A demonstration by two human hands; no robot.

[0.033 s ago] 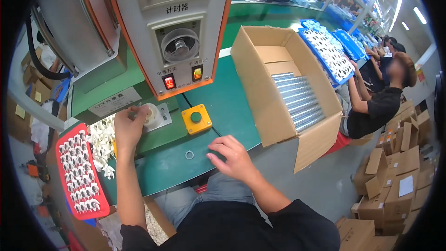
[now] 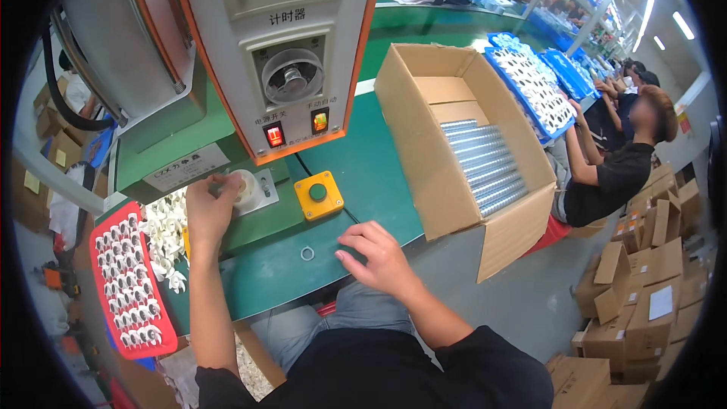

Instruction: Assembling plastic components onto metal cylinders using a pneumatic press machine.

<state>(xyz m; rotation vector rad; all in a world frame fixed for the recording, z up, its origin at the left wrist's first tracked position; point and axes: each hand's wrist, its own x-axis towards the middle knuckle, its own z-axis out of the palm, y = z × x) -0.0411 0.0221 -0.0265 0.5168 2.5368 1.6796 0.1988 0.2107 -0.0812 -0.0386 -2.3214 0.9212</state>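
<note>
My left hand (image 2: 210, 210) is at the press, its fingertips pinched together against the side of a round, whitish holder (image 2: 246, 190) on a metal plate (image 2: 266, 186). Whatever is between those fingers is hidden. Over the front of the green table hovers my right hand (image 2: 375, 259), fingers apart and loosely bent, with nothing in it. A small metal ring (image 2: 307, 254) lies on the table to its left. Farther back sits a yellow box with a green push button (image 2: 317, 192), touched by neither hand.
Left are a heap of white plastic parts (image 2: 166, 235) and a red tray (image 2: 171, 337) of white parts with dark centres. The orange-edged control box (image 2: 344, 125) overhangs the table. At right stands an open carton (image 2: 432, 174) with stacked metal rings; a co-worker (image 2: 625, 182) sits beyond.
</note>
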